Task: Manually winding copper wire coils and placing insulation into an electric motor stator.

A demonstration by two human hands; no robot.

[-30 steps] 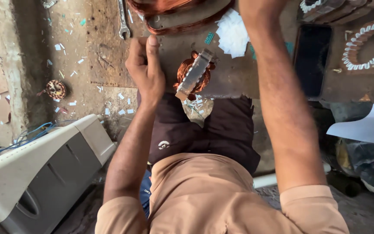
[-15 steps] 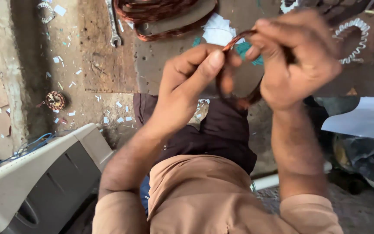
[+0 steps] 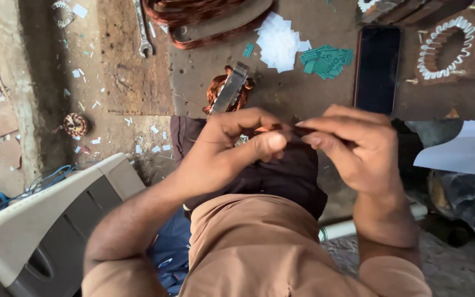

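the person wears a short-sleeved shirt [image 3: 259, 247] of plain tan cloth, softly creased across the chest, with no print or buttons that can be made out. each sleeve ends near the upper arm with a simple hemmed cuff, leaving both forearms bare. below the shirt a patch of blue garment [image 3: 170, 254] shows at the person's left side, with a small pale mark on it too blurred to make out. over the lap lies dark brownish-black cloth [image 3: 281, 170], smooth and unpatterned. the left hand [image 3: 232, 148] and right hand [image 3: 353, 148] are bare: no gloves, rings, watch or bands show on fingers or wrists.
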